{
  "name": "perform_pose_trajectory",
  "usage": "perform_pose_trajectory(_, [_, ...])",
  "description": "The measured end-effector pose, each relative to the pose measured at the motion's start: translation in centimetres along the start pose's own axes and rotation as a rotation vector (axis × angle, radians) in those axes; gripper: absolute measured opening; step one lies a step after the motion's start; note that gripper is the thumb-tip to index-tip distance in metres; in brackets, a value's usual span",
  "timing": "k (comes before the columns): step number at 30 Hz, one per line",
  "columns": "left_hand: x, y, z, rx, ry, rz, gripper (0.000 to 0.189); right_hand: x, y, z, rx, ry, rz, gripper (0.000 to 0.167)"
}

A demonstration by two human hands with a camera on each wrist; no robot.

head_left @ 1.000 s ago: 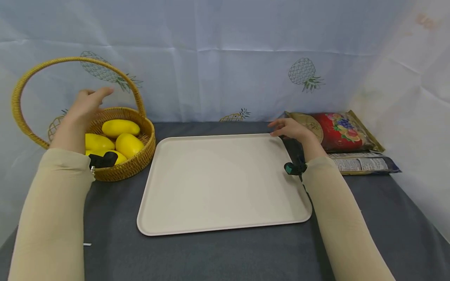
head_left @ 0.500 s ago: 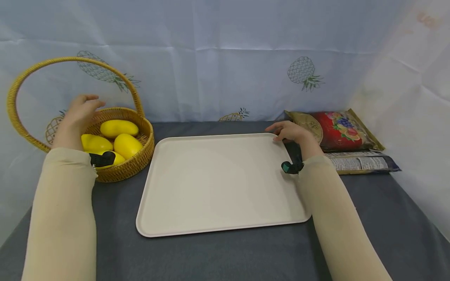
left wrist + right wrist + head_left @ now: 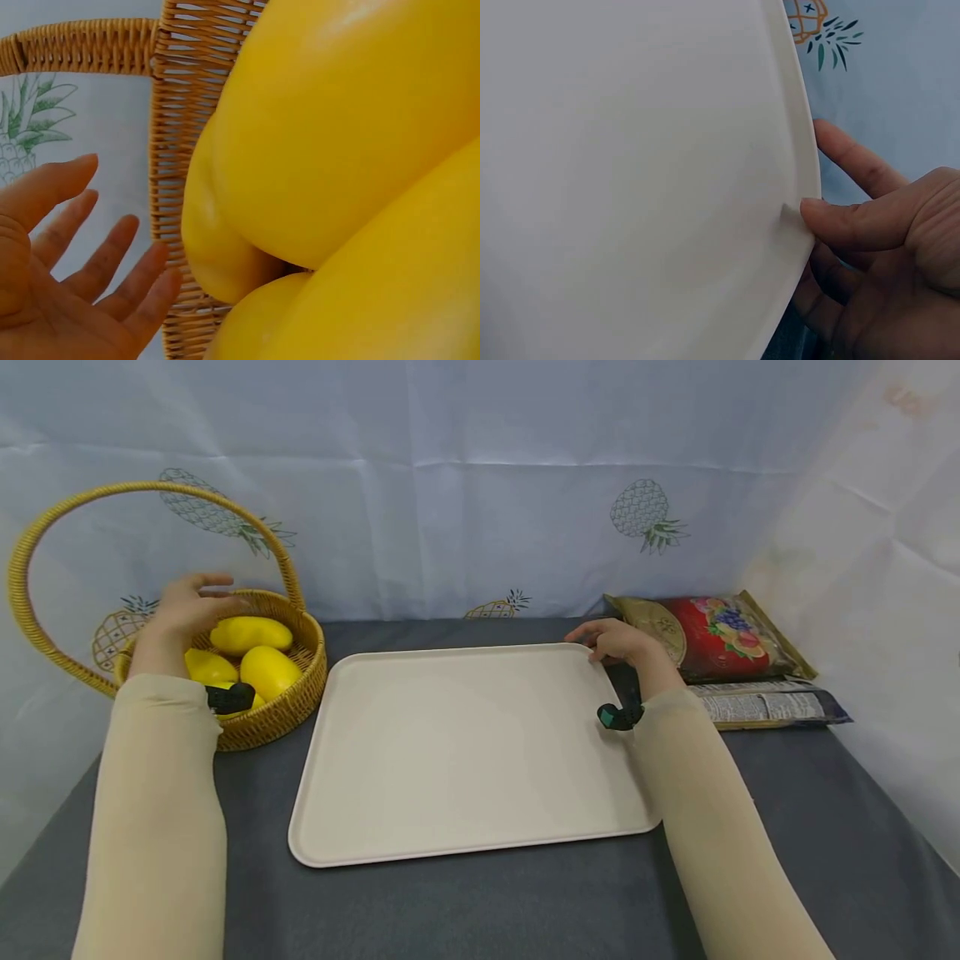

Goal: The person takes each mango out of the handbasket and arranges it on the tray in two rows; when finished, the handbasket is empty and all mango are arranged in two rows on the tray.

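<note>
My left hand (image 3: 186,612) hovers over the back of the wicker basket (image 3: 298,699), fingers relaxed and holding nothing. Several smooth yellow mangoes (image 3: 270,673) lie in the basket; my forearm hides part of them. In the left wrist view the spread fingers are near the basket wall, beside the large mangoes (image 3: 322,135). At the far right corner of the beige tray (image 3: 472,752), my right hand (image 3: 624,643) pinches the rim. The right wrist view shows the thumb (image 3: 855,223) on top of the rim and other fingers behind and below it.
Two packaged bags lie at the back right: a red and gold one (image 3: 720,639) on top of a flatter one (image 3: 765,703). The basket's tall handle (image 3: 157,487) arches over my left hand. A pineapple-print cloth (image 3: 465,510) hangs behind the dark grey table (image 3: 465,910).
My left hand has come down and then shifted right over the basket. My right hand has moved slightly left onto the tray's corner and now grips its rim.
</note>
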State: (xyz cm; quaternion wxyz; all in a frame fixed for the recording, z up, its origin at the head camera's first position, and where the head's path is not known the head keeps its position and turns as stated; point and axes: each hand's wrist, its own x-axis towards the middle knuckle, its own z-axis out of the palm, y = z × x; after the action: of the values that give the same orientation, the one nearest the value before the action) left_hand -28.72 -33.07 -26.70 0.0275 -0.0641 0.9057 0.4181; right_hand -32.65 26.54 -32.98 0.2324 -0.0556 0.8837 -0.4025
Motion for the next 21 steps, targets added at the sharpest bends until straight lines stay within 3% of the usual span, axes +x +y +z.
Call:
perform_pose_trajectory(7, [0.3, -0.4, -0.2, 0.043, -0.093, 0.002, 0.08, 0.1, 0.0, 0.0, 0.002, 0.024, 0.008, 0.058])
perform_pose_trajectory(13, [0.4, -1.0, -0.3, 0.091, -0.152, -0.008, 0.074, 0.2, 0.0, 0.1, -0.011, 0.029, 0.017, 0.058])
perform_pose_trajectory(17, [0.6, -1.5, -0.3, 0.171, -0.169, 0.008, 0.072, 0.2, 0.0, 0.1, -0.014, 0.037, 0.017, 0.058])
perform_pose_trajectory(21, [0.7, -1.9, -0.4, 0.194, -0.186, 0.011, 0.075, 0.3, 0.0, 0.1, -0.025, 0.041, 0.016, 0.058])
